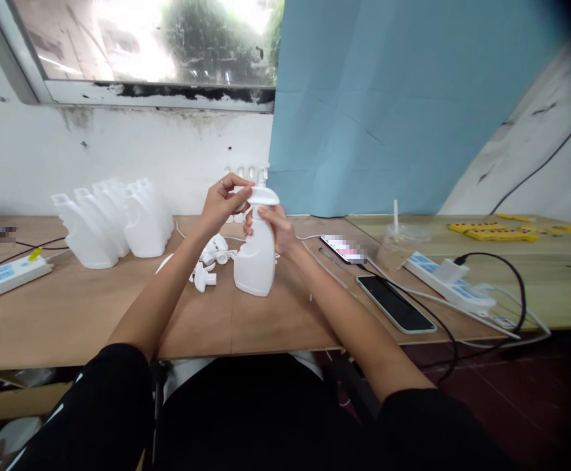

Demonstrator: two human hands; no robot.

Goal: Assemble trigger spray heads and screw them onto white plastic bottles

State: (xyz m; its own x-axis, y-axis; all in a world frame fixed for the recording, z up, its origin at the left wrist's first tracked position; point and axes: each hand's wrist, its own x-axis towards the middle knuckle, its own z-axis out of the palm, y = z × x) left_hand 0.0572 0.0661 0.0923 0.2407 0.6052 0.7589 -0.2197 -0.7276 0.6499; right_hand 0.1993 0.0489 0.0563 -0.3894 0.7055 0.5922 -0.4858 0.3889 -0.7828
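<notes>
A white plastic spray bottle [256, 261] stands upright on the brown table in front of me, with a white trigger sprayer head [264, 195] on its neck. The fingers of my left hand [224, 201] pinch the sprayer head from its left side. My right hand [280, 226] is wrapped round the bottle's neck, just under the head; part of its fingers is hidden behind the neck. Left of the bottle lies a loose pile of white trigger sprayer heads [205, 276]. Several finished-looking white spray bottles [262, 171] stand behind my hands, mostly covered.
White bottles without heads [91, 229] stand in rows at the back left. A power strip [8, 278] lies at the far left. To the right are two phones, one dark [396, 303], another power strip [449, 284], cables, a plastic cup [403, 232] and yellow strips [494, 230].
</notes>
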